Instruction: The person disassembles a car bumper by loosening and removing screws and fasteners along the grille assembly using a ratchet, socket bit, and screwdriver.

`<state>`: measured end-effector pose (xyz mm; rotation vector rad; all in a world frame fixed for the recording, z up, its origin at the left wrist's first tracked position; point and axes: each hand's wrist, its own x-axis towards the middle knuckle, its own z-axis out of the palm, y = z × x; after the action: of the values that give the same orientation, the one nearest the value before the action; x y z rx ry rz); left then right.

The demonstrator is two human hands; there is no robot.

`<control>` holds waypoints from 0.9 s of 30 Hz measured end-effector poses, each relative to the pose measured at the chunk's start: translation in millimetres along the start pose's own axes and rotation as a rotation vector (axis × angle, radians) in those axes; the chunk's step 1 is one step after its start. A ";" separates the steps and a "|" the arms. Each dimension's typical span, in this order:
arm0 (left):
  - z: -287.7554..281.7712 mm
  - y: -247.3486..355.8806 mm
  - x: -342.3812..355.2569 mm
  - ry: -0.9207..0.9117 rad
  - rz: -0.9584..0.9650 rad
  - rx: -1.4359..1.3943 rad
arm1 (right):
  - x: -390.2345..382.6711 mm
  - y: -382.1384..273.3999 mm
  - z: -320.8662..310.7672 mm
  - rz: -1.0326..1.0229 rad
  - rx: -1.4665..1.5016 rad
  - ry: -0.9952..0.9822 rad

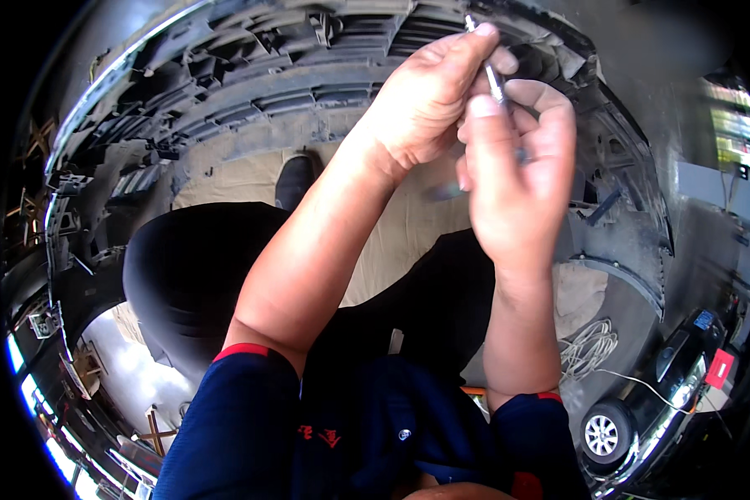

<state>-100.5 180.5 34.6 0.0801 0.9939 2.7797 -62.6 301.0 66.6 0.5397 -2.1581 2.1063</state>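
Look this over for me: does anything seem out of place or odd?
Just one thing: the pale cable lies in loose, untidy loops at lower right, one strand stretching toward the black car. The slim metal piece between the left hand and right hand shows no clear damage.

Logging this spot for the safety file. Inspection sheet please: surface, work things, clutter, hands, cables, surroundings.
Surface: beige cloth on the floor, wrinkled.
Work things: thin metal rod, raised; curved dark bumper, apparently a car's, arching around the person.
Clutter: flat red thing beside the car; blurred thing below the right hand, too unclear to name.
Hands: left hand grips the rod; right hand has its thumb at the rod's lower end.
Cables: loosely coiled pale cable at right, one strand leading toward the car.
Surroundings: black car at right.
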 end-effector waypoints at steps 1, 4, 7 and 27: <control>5.7 2.7 -2.3 0.065 -0.008 -0.015 | 2.8 8.2 -2.7 -0.216 -0.271 0.010; 1.6 9.2 -6.3 0.097 0.025 0.066 | 8.7 -3.4 -3.2 -0.272 -0.508 -0.018; 13.7 14.5 -6.7 0.214 -0.091 0.101 | 1.2 -9.7 -5.6 0.325 0.303 0.039; 26.3 42.8 -0.2 0.302 -0.216 0.220 | 8.0 -14.9 2.5 -0.158 -0.527 0.077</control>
<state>-104.0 164.4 82.1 -0.4032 1.2908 2.5225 -65.1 297.1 83.0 0.5359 -2.3957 1.3717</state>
